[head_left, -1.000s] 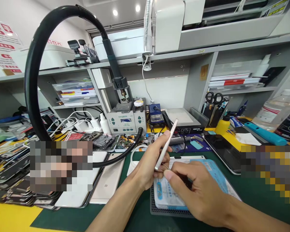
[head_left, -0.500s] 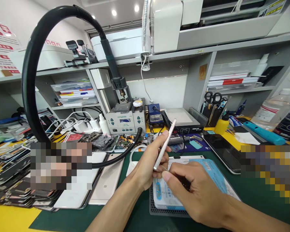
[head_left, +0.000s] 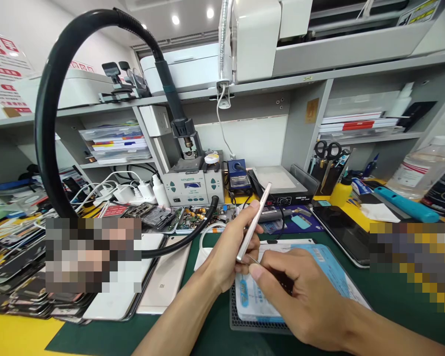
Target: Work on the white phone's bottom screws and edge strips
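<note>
Edge-on to me, a slim smartphone (head_left: 254,222) with a pale pinkish-silver frame is tilted up in my left hand (head_left: 229,252). My left thumb presses along its side and the fingers wrap behind it. Close to the phone's lower end, my right hand (head_left: 300,296) is closed in a pinch. A thin metal pin-like tool (head_left: 253,260) shows between its fingertips and points at that lower end; whether it touches the phone I cannot tell. Below the hands lies a blue-and-white packet (head_left: 333,269) on a dark perforated pad (head_left: 252,324).
A gold phone (head_left: 163,282) and a white phone (head_left: 114,296) lie left, beside stacked phone parts (head_left: 25,291). A black hose (head_left: 44,123) arches from the hot-air station (head_left: 192,185). On the right are a dark-screened phone (head_left: 341,232) and a scissors holder (head_left: 324,170).
Almost nothing differs. Both hands keep their hold, and the whole view has shifted by a few pixels.
</note>
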Demonstrator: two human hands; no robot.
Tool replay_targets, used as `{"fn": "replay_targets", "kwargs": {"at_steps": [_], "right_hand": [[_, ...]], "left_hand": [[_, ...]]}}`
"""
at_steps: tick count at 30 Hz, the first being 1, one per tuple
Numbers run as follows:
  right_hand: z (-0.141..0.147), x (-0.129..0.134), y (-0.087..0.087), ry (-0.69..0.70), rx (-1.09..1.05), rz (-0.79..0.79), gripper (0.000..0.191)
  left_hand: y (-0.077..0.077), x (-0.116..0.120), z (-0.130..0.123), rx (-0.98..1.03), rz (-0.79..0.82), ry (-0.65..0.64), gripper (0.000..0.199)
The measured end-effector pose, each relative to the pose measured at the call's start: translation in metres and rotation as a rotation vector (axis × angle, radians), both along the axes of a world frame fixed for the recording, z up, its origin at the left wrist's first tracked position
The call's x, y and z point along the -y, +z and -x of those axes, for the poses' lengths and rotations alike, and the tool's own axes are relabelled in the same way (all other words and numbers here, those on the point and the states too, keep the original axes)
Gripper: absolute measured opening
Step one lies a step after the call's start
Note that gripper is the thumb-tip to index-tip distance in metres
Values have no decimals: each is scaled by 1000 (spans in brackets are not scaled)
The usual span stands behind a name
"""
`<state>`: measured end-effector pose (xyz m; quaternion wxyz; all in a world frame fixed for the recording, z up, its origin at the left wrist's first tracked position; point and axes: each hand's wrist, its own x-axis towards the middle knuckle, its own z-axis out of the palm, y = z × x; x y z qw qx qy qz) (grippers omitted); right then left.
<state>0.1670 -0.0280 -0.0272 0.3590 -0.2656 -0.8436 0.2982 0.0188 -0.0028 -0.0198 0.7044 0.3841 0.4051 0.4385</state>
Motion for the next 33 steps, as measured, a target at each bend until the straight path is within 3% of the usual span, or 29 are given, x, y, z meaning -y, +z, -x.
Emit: {"fn": "replay_targets", "kwargs": {"at_steps": [33], "right_hand": [[1,-1,-1,-10,-1,13,38]], "left_hand": [[-1,-1,0,20,-9,-4,55]]}}
